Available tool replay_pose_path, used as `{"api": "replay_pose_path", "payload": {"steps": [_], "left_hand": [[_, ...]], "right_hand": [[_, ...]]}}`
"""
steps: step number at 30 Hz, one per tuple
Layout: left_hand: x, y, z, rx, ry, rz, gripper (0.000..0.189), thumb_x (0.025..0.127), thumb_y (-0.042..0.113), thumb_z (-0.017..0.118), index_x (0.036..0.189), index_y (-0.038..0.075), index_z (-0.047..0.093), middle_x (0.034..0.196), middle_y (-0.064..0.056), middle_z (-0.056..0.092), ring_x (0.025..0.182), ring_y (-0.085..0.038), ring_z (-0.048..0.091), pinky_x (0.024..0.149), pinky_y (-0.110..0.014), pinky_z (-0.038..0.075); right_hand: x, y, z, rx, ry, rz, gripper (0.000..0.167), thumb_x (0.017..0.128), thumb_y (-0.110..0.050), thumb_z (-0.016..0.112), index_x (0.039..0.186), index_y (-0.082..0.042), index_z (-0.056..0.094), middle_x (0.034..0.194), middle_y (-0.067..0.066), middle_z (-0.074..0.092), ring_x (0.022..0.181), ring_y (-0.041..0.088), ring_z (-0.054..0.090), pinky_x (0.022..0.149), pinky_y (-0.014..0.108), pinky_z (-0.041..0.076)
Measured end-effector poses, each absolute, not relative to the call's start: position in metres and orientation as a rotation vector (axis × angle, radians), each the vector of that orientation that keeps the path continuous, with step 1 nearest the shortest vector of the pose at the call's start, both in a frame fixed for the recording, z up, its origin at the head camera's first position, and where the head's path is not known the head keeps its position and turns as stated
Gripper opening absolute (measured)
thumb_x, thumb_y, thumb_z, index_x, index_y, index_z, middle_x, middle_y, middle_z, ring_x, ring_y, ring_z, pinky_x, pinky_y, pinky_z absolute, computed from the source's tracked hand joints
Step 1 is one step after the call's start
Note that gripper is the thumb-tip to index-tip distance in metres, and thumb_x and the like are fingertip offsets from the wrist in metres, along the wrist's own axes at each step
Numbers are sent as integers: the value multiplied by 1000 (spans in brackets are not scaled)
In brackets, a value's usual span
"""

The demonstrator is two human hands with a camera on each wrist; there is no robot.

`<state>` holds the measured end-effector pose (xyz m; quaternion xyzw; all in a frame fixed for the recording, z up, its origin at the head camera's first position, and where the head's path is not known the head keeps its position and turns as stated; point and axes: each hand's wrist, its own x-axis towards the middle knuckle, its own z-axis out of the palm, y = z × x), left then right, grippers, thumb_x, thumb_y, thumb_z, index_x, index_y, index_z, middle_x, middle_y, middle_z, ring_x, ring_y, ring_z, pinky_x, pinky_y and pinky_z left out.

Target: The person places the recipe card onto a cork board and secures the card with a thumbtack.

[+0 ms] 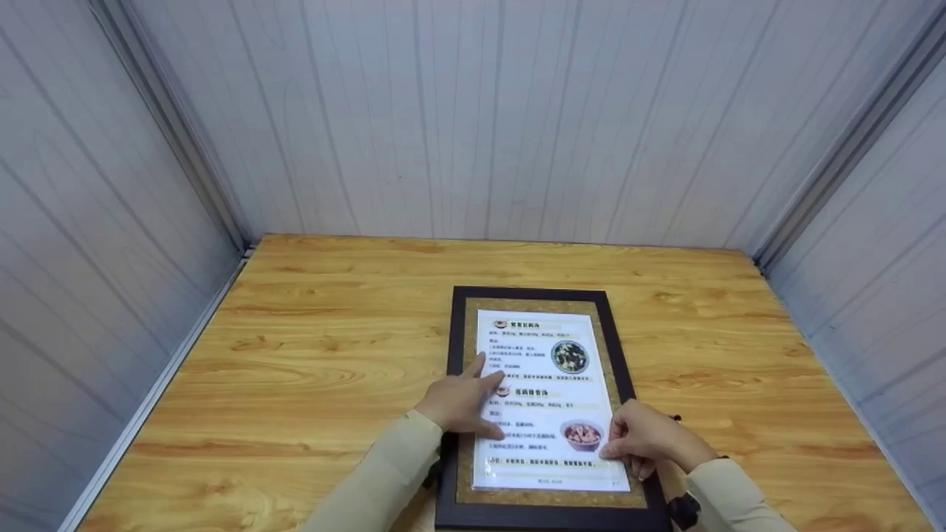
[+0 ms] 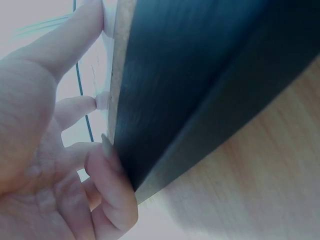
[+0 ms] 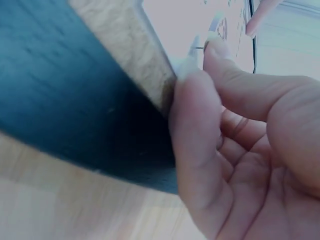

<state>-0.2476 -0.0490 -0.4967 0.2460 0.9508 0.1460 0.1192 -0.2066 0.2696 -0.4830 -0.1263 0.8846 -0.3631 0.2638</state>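
The printed sheet (image 1: pixel 547 403) lies between the hands on the cork (image 1: pixel 547 498) of a dark frame (image 1: pixel 618 355), its long axis running away from the person, headings upright as read from the hands' side. The frame points the same way.

The left hand (image 1: pixel 462 403) is spread, fingertips laid on the sheet's left edge, holding nothing. The right hand (image 1: pixel 643 436) is nearly closed at the sheet's right edge, thumb and forefinger pinching a tiny pin (image 3: pixel 199 48); its head is mostly hidden.

The sheet's bottom edge lies nearer the person than both hands. A strip of cork borders it. Left of the left hand, a broad stretch of surface (image 1: pixel 332 332) reaches the side wall (image 1: pixel 96 222); right of the right hand runs a narrower one. Beyond the hands, a strip separates frame and back wall (image 1: pixel 473 133).
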Motion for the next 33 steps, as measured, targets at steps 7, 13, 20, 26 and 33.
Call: {"api": "replay_pose_path", "payload": {"steps": [7, 13, 20, 26, 33], "left_hand": [[-247, -49, -496, 708, 2775, 434, 99, 71, 58, 83, 152, 19, 42, 161, -20, 21, 127, -38, 52, 95, -46, 47], [-247, -49, -495, 727, 2790, 437, 98, 70, 57, 84, 151, 17, 44, 160, -21, 24, 121, -38, 57, 88, -46, 51], [-247, -49, -494, 733, 2792, 435, 99, 70, 57, 84, 151, 16, 45, 159, -21, 24, 120, -38, 58, 88, -46, 52], [-247, -48, -494, 729, 2787, 425, 100, 70, 57, 84, 152, 18, 43, 160, -20, 22, 123, -37, 55, 92, -46, 50], [-249, -48, -495, 733, 2780, 433, 100, 70, 55, 85, 152, 16, 42, 160, -21, 22, 123, -38, 55, 95, -46, 48]], "right_hand": [[-205, 265, -481, -321, 2412, -923, 25, 82, -11, 81, 64, -5, 64, 52, 5, 60, 39, 9, 54, 38, 29, 49], [-207, 263, -478, -298, 2425, -914, 26, 85, -8, 78, 64, -3, 64, 50, 6, 60, 38, 10, 55, 39, 29, 49], [-205, 253, -477, -149, 2525, -776, 29, 82, -11, 82, 65, -5, 59, 54, 7, 60, 38, 11, 52, 37, 25, 45], [-204, 252, -479, -110, 2560, -747, 32, 77, -15, 86, 65, -5, 58, 49, 6, 59, 35, 10, 49, 36, 23, 41], [-205, 255, -484, -100, 2517, -843, 32, 78, -13, 85, 65, -3, 57, 49, 7, 60, 34, 10, 51, 35, 23, 42]]}}
